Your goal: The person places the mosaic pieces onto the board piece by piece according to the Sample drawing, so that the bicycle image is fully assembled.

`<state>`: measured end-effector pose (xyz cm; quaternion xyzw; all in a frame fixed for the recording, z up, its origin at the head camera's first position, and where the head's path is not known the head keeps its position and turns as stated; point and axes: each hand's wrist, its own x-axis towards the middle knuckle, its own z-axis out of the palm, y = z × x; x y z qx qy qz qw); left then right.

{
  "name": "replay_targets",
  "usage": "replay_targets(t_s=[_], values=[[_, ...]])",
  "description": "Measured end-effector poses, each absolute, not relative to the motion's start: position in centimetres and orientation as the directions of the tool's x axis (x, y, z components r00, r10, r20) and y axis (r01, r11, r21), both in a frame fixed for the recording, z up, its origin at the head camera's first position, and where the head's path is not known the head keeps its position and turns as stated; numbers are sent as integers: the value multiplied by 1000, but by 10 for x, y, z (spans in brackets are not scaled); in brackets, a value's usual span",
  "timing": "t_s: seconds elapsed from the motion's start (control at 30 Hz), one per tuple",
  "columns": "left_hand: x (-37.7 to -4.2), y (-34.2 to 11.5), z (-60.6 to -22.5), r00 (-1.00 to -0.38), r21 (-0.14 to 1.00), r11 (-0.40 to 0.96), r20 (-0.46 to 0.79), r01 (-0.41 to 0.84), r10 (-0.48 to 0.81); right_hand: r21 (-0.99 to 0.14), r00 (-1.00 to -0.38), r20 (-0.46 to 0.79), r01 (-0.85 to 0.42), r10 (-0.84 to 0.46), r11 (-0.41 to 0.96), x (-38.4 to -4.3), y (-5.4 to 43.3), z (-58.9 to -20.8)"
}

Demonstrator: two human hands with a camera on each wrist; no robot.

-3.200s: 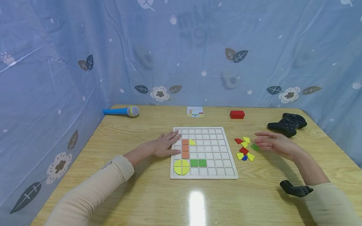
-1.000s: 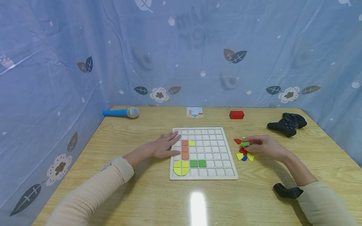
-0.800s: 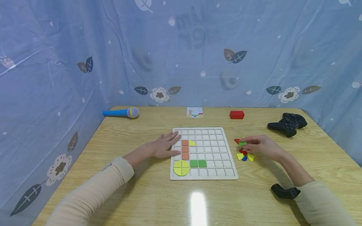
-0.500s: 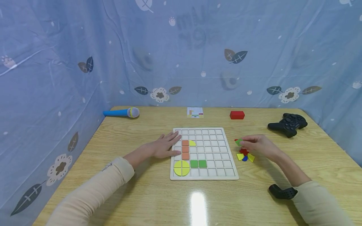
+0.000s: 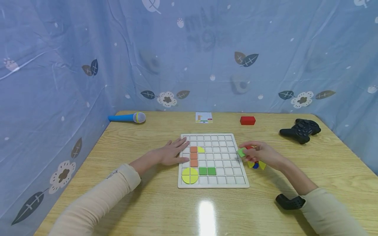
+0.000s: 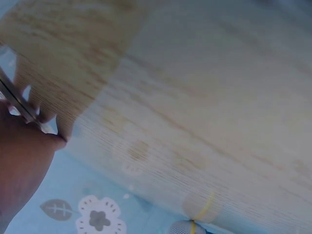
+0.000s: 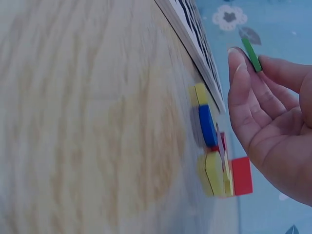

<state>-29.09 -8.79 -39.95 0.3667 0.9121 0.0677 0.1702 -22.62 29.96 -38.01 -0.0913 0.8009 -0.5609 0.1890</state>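
In the head view, my left hand (image 5: 173,152) rests with fingers spread on the left edge of a white grid board (image 5: 224,149). My right hand (image 5: 262,155) pinches a green tile (image 5: 241,152) between thumb and fingertips at the board's right edge; the right wrist view shows this green tile (image 7: 251,54) edge-on. Seated in the grid are three orange squares (image 5: 193,156), two green squares (image 5: 202,171), a yellow quarter-round tile (image 5: 200,149) and a yellow circle (image 5: 186,179) of quarter pieces. Loose yellow, red and blue tiles (image 5: 255,165) lie partly hidden beneath my right hand.
Along the back of the wooden table (image 5: 159,206) lie a blue toy microphone (image 5: 122,117), a small pattern card (image 5: 203,117) and a red block (image 5: 247,120). A black game controller (image 5: 300,130) sits at the right rear. A patterned blue curtain (image 5: 189,59) hangs behind.
My right hand picked up the green tile from right of the loose pile and carried it left over the pile to the board's right edge, turning it. My left hand stays put.
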Motion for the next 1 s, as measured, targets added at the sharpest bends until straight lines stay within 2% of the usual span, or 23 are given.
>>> replay_targets(t_s=[0.27,0.47,0.73,1.0], values=[[-292,-88,-400,-672,257,722,-265,642,692,-947,-880,-225,96,-418,307,-224,288,-380],[-291,-88,-399,-670,258,720,-264,644,694,-941,-867,-233,87,-441,326,-224,278,-380],[-291,-88,-397,-666,255,715,-259,651,699,-949,-852,-280,175,-442,263,-221,263,-378],[-290,-87,-395,-666,252,719,-270,648,695,-938,-837,-304,178,-455,298,-214,248,-380]])
